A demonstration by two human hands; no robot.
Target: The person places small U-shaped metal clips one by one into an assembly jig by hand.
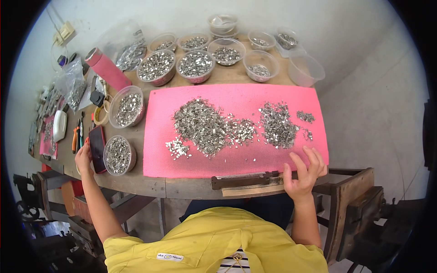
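Note:
A pink mat (273, 93) covers the middle of a wooden table (150, 184). Heaps of small silvery metal pieces lie on the mat: a big pile (200, 125), a second pile (276, 123) to its right and a small cluster (177, 148) near the front left. My right hand (304, 172) rests at the mat's front right edge, fingers spread, holding nothing. My left hand (83, 158) is at the table's left edge, touching a dark phone with a red rim (97, 148), beside a clear bowl of metal pieces (118, 155).
Several clear bowls of metal pieces (195, 63) stand along the back, another (129, 105) left of the mat, an empty tub (306, 69) at the back right. A pink cylinder (108, 68), pliers (75, 138) and bags lie at left. A dark bar (246, 180) sits on the front edge.

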